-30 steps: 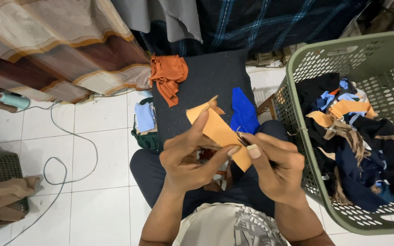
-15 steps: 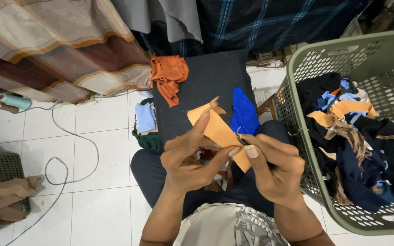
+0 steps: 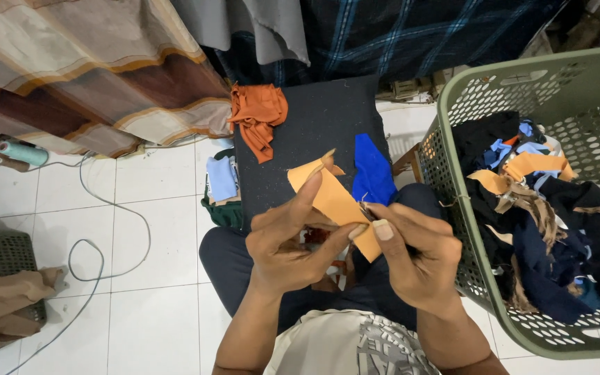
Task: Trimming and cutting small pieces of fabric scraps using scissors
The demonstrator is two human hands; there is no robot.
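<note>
My left hand [image 3: 289, 243] pinches a light orange fabric scrap [image 3: 331, 198], with its index finger stretched up along the scrap's left edge. My right hand [image 3: 418, 253] grips the scrap's lower right end between thumb and fingers; something small and metallic shows at its fingertips, too small to name. Both hands are held over my lap, in front of a dark padded board [image 3: 314, 132]. On the board lie a crumpled rust-orange cloth [image 3: 258, 114] and a blue scrap [image 3: 371, 170].
A green perforated laundry basket [image 3: 494, 319] full of mixed fabric scraps stands at my right. Pale blue and green cloths [image 3: 222, 187] lie left of the board. A cable [image 3: 105, 236] loops across the white tiled floor. Striped curtain fabric [image 3: 85, 76] hangs at the back left.
The hands and the orange scrap have barely shifted; the fingers have adjusted their pinch slightly.
</note>
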